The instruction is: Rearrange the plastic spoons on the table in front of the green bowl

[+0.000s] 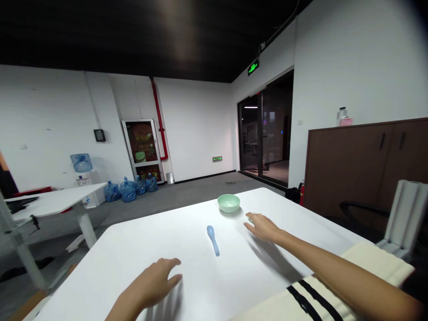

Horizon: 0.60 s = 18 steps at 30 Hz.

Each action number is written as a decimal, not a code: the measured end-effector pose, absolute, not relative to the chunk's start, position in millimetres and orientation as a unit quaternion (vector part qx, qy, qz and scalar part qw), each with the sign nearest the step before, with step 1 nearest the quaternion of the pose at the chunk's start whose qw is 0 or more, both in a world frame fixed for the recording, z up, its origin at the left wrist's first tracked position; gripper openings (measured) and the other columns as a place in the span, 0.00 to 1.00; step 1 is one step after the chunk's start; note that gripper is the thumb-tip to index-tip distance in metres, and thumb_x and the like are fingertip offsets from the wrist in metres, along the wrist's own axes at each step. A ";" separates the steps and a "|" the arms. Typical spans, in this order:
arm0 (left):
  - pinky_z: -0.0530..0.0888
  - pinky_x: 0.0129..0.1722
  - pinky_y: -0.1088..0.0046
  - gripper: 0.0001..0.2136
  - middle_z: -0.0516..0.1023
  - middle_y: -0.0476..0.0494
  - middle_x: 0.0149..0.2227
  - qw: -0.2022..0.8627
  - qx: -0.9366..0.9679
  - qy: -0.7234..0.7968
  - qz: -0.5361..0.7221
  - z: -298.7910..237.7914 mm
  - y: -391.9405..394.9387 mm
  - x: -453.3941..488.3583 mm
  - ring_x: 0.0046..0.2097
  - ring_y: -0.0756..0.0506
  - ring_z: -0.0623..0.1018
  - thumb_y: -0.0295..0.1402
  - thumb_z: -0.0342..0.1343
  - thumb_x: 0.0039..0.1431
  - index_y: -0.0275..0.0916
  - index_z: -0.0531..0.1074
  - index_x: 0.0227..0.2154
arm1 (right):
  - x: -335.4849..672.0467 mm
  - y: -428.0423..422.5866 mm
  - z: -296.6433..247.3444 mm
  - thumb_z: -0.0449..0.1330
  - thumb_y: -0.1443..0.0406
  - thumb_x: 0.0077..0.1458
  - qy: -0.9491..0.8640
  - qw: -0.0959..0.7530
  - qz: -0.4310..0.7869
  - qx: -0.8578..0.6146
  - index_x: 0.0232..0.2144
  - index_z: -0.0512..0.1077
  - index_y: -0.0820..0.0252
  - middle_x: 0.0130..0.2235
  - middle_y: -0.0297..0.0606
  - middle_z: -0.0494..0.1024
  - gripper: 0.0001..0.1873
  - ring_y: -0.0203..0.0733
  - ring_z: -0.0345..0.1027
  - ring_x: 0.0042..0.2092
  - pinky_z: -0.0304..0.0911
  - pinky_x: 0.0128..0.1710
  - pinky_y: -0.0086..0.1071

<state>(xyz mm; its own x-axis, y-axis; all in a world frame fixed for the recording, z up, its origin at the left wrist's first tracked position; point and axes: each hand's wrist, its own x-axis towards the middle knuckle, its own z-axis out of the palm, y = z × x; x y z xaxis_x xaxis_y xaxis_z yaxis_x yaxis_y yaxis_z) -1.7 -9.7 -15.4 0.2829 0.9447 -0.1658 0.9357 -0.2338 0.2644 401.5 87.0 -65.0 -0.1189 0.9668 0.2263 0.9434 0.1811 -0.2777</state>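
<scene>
A pale green bowl (228,204) stands upright on the white table (140,236), toward its far side. Nearer to me lies a light blue spoon (213,240), its broad end pointing away. My right hand (262,226) reaches in just right of the bowl, thumb and fingers apart. A small bit of pale green shows by its fingertips, mostly hidden, and I cannot make out what it is. At the lower left, my left hand (157,278) hovers over the table with thumb and fingers spread, holding nothing.
Cream cloth with black straps (307,298) covers the table's near right part. A brown cabinet (351,160) and a dark chair (361,214) stand to the right. Another white table (60,200) is at left, with blue water bottles (128,190) on the floor beyond.
</scene>
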 end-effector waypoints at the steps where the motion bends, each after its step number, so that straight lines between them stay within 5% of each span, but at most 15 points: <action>1: 0.66 0.53 0.60 0.26 0.72 0.42 0.53 0.157 0.785 0.599 0.015 -15.8 -9.5 -2.0 0.54 0.38 0.71 0.53 0.44 0.54 0.49 0.67 0.53 | 401.8 87.7 -65.6 0.46 0.50 0.59 -0.747 0.179 0.033 -0.639 0.56 0.62 0.60 0.50 0.48 0.71 0.29 0.48 0.64 0.51 0.55 0.46 0.34; 18: 0.66 0.53 0.61 0.27 0.72 0.43 0.54 0.156 0.784 0.601 0.018 -12.4 -12.9 0.4 0.54 0.38 0.71 0.53 0.45 0.54 0.48 0.68 0.53 | 399.3 82.0 -61.2 0.45 0.52 0.59 -0.757 0.175 0.023 -0.629 0.55 0.63 0.62 0.49 0.49 0.72 0.28 0.49 0.64 0.51 0.56 0.45 0.35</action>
